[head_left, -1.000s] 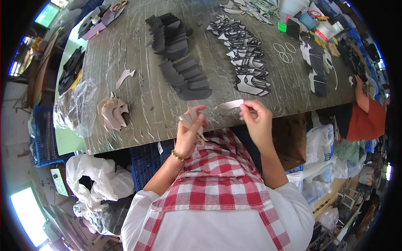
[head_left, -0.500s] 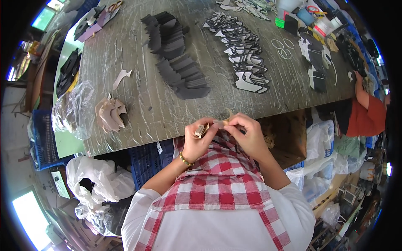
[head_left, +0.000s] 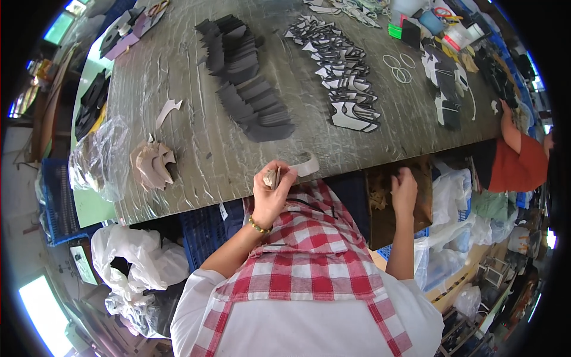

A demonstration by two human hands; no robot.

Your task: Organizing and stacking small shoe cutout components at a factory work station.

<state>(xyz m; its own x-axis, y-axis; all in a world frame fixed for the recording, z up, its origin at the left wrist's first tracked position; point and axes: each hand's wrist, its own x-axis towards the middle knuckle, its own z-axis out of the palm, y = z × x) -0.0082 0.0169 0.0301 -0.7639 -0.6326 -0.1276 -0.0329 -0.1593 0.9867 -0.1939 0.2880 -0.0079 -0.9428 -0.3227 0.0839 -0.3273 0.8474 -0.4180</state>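
My left hand (head_left: 269,199) is closed at the table's near edge around a small bundle of folded tan paper pieces (head_left: 270,178). A pale curved strip (head_left: 307,166) sticks out from its fingertips. To the right, my right hand (head_left: 405,191) is raised over an open brown box (head_left: 421,215), its fingers curled together; whatever they hold, if anything, is hidden. Tan scraps (head_left: 378,199) lie inside the box. Farther out on the table, dark grey cut pieces (head_left: 256,110) overlap in a row, beside a row of white-and-black cut pieces (head_left: 345,71).
A crumpled stack of tan pieces (head_left: 153,163) and a clear plastic bag (head_left: 101,157) are at the left. White rings (head_left: 399,68) and cups (head_left: 457,37) lie toward the far right. Another person's red sleeve (head_left: 517,166) shows at the right edge.
My right hand has left the strip by my left hand and moved right, over the box. My left hand has shifted slightly left, still holding the bundle; more of the curved strip now shows.
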